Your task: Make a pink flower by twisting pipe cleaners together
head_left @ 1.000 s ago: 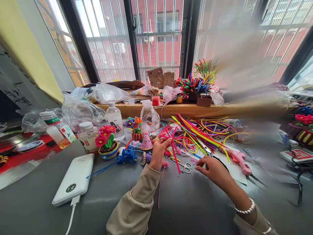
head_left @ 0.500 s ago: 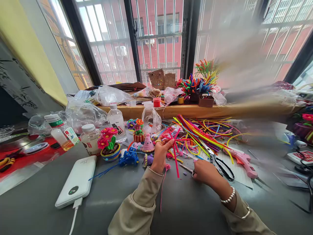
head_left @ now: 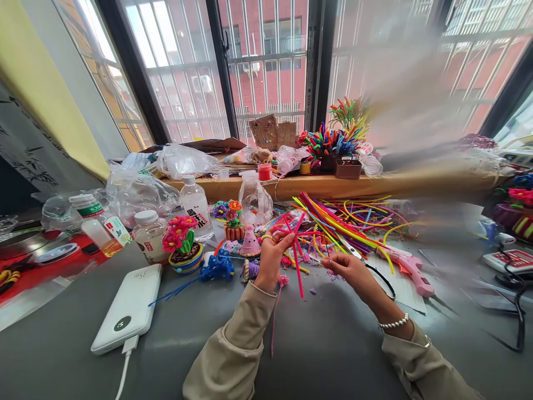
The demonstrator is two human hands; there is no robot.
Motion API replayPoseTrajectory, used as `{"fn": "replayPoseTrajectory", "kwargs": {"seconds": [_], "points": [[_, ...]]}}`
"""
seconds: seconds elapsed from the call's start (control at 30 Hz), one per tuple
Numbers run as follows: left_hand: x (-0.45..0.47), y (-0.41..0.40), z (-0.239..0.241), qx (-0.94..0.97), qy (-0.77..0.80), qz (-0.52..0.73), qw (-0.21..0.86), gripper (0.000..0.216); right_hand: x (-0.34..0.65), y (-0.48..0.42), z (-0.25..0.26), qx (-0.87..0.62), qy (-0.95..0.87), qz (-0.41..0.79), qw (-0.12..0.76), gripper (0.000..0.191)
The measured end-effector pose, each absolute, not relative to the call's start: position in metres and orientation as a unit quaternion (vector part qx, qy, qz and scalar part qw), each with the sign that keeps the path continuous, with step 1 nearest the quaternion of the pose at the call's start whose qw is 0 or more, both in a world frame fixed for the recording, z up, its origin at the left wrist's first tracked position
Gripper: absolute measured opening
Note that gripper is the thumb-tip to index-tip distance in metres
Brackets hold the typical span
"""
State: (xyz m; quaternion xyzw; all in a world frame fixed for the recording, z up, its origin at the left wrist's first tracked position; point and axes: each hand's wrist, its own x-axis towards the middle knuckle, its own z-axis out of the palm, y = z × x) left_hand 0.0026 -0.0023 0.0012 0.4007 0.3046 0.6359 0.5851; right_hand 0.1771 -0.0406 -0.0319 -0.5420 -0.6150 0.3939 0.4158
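My left hand (head_left: 272, 255) pinches several bright pink pipe cleaners (head_left: 298, 266) that cross in a star shape, one long stem pointing down towards the table. To the right, my right hand (head_left: 345, 268) is closed on what look like small scissors (head_left: 317, 260); only thin metal parts show past the fingers, and the handles are mostly hidden. The tool and the pink stems are a little apart. Below the left hand lies a pink flower on a thin stem (head_left: 283, 280). Large black-handled scissors (head_left: 381, 278) lie behind the right hand.
Loose coloured pipe cleaners (head_left: 328, 222) are heaped behind the hands. A pink glue gun (head_left: 412, 269) lies to the right. Leftward are a white power bank (head_left: 129, 305) with a cable, a potted pink flower (head_left: 185, 244), a blue fuzzy piece (head_left: 217, 265) and bottles (head_left: 195, 208).
My right hand has risen and moved slightly away from me, bringing the small tool nearer the pink stems. My left hand still holds the crossed pipe cleaners, slightly turned.
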Motion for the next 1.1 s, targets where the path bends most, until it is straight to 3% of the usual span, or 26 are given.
{"fn": "replayPoseTrajectory", "kwargs": {"seconds": [0.33,0.73,1.1], "points": [[0.004,-0.002,0.002,0.392,0.314,0.641,0.581,0.036,0.169,-0.041,-0.03,-0.474,-0.661,0.418,0.404,0.037],[0.005,-0.003,-0.001,0.427,0.308,0.613,0.589,0.036,0.168,-0.045,-0.031,-0.428,-0.749,0.408,0.301,0.06],[0.005,-0.003,0.0,0.437,0.329,0.574,0.609,0.047,0.174,-0.049,-0.02,-0.441,-0.74,0.414,0.294,0.059]]}}
